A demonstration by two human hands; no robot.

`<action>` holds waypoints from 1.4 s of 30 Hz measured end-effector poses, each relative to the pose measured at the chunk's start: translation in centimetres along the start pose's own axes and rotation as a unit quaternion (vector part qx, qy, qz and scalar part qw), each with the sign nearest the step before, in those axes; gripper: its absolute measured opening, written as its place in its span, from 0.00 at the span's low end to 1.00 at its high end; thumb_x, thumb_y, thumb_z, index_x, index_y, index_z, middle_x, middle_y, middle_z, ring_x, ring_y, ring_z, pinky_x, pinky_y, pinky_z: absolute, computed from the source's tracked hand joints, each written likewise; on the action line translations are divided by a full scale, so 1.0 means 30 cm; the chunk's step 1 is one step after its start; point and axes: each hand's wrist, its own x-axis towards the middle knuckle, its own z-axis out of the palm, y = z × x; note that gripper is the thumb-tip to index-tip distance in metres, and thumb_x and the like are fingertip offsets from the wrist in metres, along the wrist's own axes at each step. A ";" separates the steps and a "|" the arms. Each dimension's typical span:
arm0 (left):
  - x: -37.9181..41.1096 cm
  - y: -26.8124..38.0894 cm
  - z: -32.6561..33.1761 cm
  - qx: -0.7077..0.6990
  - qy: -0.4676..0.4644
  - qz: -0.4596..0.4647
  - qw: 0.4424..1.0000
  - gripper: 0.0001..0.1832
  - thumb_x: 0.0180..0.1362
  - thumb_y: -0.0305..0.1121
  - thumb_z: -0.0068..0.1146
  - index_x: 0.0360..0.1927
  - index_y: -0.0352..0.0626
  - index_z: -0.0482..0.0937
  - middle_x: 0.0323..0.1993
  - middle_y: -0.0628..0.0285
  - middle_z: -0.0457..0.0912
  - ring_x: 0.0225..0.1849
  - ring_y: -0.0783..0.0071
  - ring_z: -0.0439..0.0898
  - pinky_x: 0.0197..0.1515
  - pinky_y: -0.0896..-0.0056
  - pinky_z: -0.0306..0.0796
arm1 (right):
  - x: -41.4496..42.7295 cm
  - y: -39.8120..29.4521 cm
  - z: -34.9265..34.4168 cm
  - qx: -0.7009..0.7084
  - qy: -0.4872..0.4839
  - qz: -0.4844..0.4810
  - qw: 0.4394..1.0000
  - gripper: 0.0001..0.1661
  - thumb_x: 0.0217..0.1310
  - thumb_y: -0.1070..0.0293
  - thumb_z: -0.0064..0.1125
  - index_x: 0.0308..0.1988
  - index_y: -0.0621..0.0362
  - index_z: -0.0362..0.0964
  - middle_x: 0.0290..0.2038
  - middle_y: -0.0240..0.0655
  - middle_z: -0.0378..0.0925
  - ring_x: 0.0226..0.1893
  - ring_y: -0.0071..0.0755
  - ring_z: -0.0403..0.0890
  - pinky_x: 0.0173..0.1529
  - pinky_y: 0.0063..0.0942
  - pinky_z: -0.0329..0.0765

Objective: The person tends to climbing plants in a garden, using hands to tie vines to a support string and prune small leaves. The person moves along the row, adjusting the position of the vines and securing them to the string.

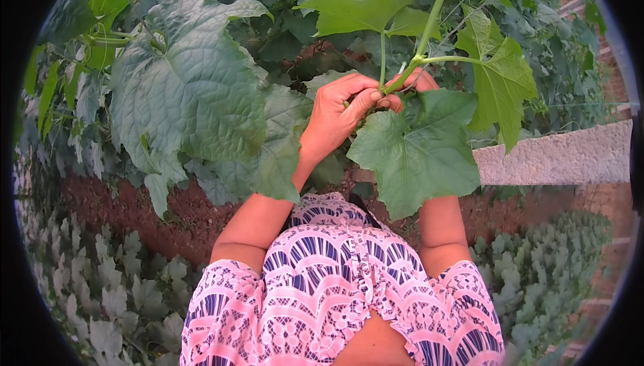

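Observation:
A thick green vine stem [427, 34] rises from my two hands toward the top of the view. My left hand [339, 109] pinches its lower part between thumb and fingers. Close beside it, my right hand [420, 81] holds the same stem, its fingers partly behind the stem and a leaf. A broad lobed leaf [420, 152] hangs below and covers my right wrist and part of the forearm. Lighter leaves [357, 11] spread from the stem above my hands, and another leaf [503, 74] reaches out to the right.
Large vine leaves [196, 84] fill the left side, near my left forearm. A rough concrete beam or post [553, 157] extends to the right edge. Brown soil [201, 220] runs beneath the foliage, with more leafy plants [115, 295] at lower left and lower right.

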 end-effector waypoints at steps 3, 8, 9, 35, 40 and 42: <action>0.001 0.034 0.018 0.023 0.050 -0.024 0.998 0.05 0.57 0.27 0.55 0.31 0.36 0.79 0.24 0.66 0.77 0.27 0.80 0.73 0.30 0.78 0.67 | 0.003 0.019 -0.009 -0.027 -0.012 -0.031 0.999 0.11 0.46 0.70 0.67 0.32 0.56 0.73 0.31 0.32 0.73 0.33 0.28 0.74 0.34 0.25 0.71; 0.038 0.008 0.004 0.033 0.082 -0.021 0.996 0.06 0.57 0.30 0.56 0.31 0.37 0.78 0.24 0.67 0.78 0.26 0.83 0.73 0.28 0.80 0.67 | -0.032 0.088 -0.006 0.314 -0.020 0.149 0.937 0.11 0.53 0.67 0.61 0.35 0.60 0.69 0.32 0.32 0.72 0.34 0.25 0.74 0.36 0.23 0.72; 0.049 0.013 -0.008 0.029 0.092 -0.033 0.995 0.07 0.57 0.31 0.57 0.32 0.37 0.78 0.24 0.67 0.78 0.25 0.84 0.73 0.27 0.81 0.67 | -0.042 0.119 0.010 0.391 -0.006 0.186 0.901 0.11 0.55 0.66 0.60 0.36 0.60 0.68 0.33 0.32 0.72 0.34 0.25 0.74 0.37 0.22 0.73; 0.090 0.006 -0.023 -0.078 0.090 -0.116 0.986 0.09 0.60 0.36 0.55 0.38 0.42 0.75 0.32 0.67 0.78 0.34 0.78 0.79 0.31 0.82 0.72 | -0.238 0.224 0.280 0.109 0.053 0.179 0.976 0.10 0.52 0.74 0.61 0.37 0.61 0.72 0.27 0.36 0.75 0.25 0.32 0.78 0.30 0.25 0.73; 0.071 0.019 -0.016 -0.068 0.110 -0.095 0.987 0.09 0.60 0.36 0.55 0.38 0.41 0.75 0.32 0.67 0.78 0.33 0.78 0.79 0.29 0.83 0.72 | -0.256 0.197 0.253 -0.028 0.015 0.100 0.994 0.06 0.53 0.73 0.60 0.33 0.61 0.71 0.26 0.37 0.73 0.24 0.34 0.76 0.28 0.27 0.71; 0.070 0.040 -0.009 -0.061 0.120 -0.075 0.988 0.09 0.59 0.36 0.56 0.38 0.41 0.75 0.32 0.66 0.78 0.33 0.78 0.79 0.29 0.82 0.72 | -0.276 0.199 0.249 -0.022 -0.002 0.119 0.993 0.06 0.54 0.71 0.58 0.32 0.61 0.71 0.26 0.38 0.72 0.24 0.37 0.75 0.29 0.30 0.70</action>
